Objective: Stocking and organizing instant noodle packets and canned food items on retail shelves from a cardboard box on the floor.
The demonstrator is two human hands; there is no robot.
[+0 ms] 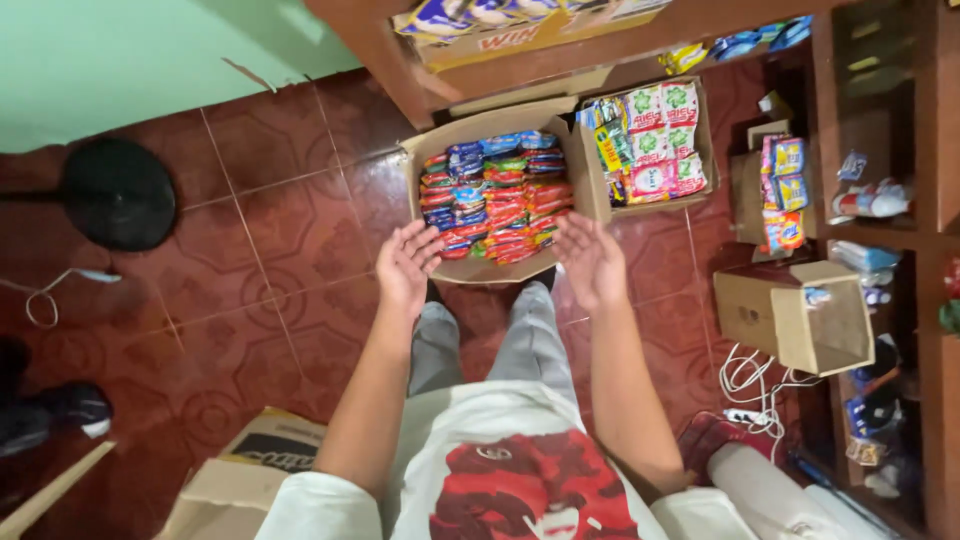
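Observation:
An open cardboard box (pixel 470 125) stands on the red tiled floor in front of my legs, packed with rows of red, blue and green sachets (pixel 495 195). My left hand (pixel 405 265) hovers palm up at the box's near left corner, fingers spread, holding nothing. My right hand (pixel 590 260) is held open at the near right corner, also empty. Neither hand clearly touches the box.
A second box (pixel 706 140) of green, pink and yellow packets sits right of the first. More boxes (pixel 800 320) and wooden shelves (pixel 935 200) fill the right side. A black fan base (pixel 118 193) stands left, a white cable (pixel 745 385) lies right, and a carton (pixel 255 465) lies near my left.

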